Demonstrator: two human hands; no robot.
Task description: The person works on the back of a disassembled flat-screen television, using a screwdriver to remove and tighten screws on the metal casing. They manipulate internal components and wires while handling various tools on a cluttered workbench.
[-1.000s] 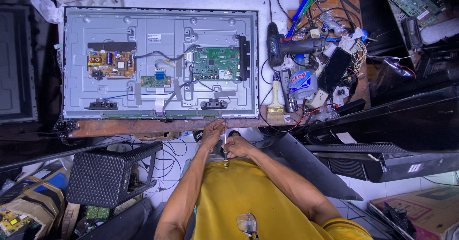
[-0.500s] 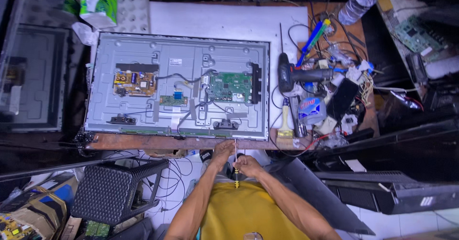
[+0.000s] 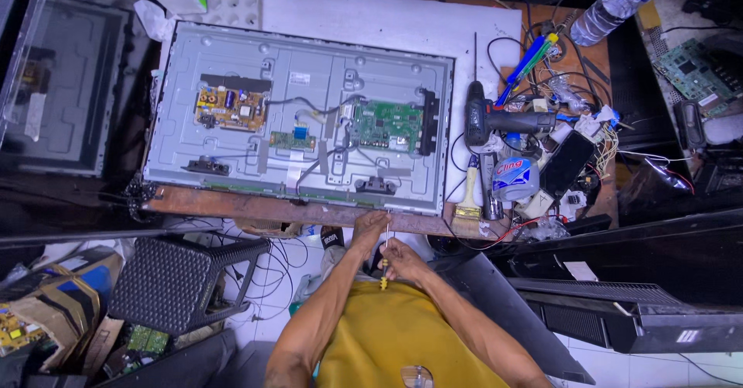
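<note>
Both hands point(image 3: 385, 249) meet before the chest, fingers seemingly pinched

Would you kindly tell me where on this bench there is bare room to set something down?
The white board lies bare behind the opened television back, and in a strip between it and the cordless drill. The bench's right end is crowded with tools, cables and a brush. Both hands, left and right, work at the front edge.
</note>
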